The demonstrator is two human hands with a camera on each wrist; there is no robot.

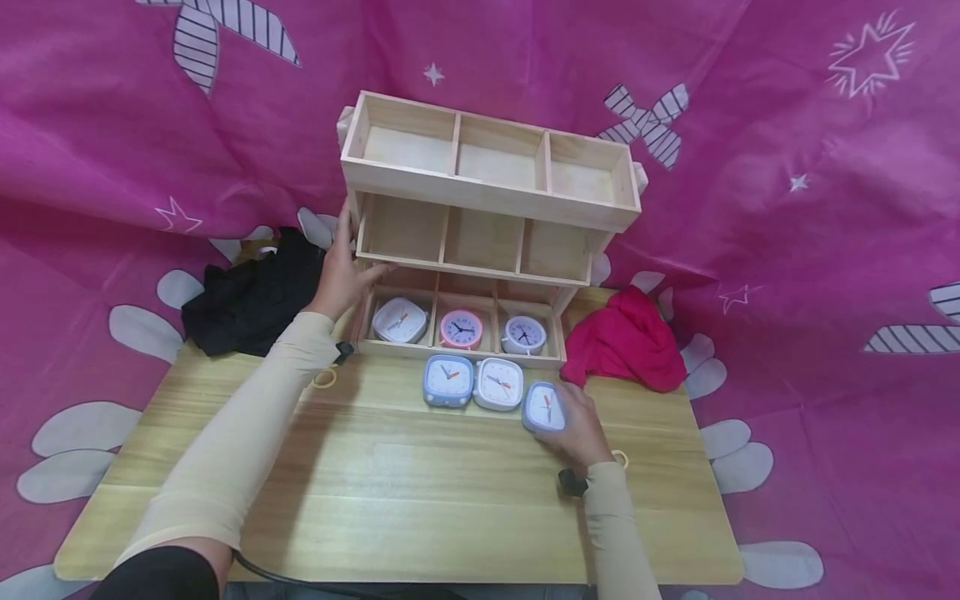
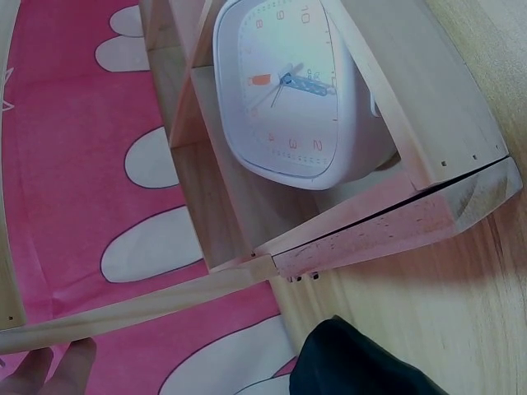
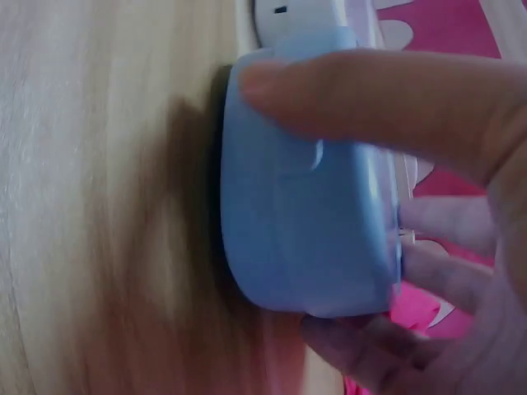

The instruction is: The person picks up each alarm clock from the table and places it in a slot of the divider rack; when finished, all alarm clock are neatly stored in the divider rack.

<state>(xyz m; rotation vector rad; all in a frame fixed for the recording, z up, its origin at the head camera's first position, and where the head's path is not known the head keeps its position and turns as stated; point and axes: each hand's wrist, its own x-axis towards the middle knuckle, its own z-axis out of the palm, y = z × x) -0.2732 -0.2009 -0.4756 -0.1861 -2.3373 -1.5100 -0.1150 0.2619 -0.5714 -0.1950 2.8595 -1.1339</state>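
Observation:
My right hand [image 1: 581, 427] grips a blue square alarm clock [image 1: 546, 407] at the right end of a row on the table. In the right wrist view, the thumb lies across the back of that clock [image 3: 305, 206] and the other fingers are around its far side. To its left stand a white square clock [image 1: 498, 384] and another blue clock [image 1: 448, 381]. My left hand [image 1: 341, 279] holds the left side of a tiered wooden organizer [image 1: 487, 196]; in the left wrist view, two fingertips [image 2: 70, 366] meet a wooden strip.
The organizer's bottom tier holds a white square clock [image 1: 401, 321], a pink round clock [image 1: 461, 330] and a lavender round clock [image 1: 524, 335]. Black cloth [image 1: 255, 292] lies at the left, red cloth [image 1: 626, 342] at the right. A pink curtain [image 1: 750, 250] hangs behind the table [image 1: 420, 508].

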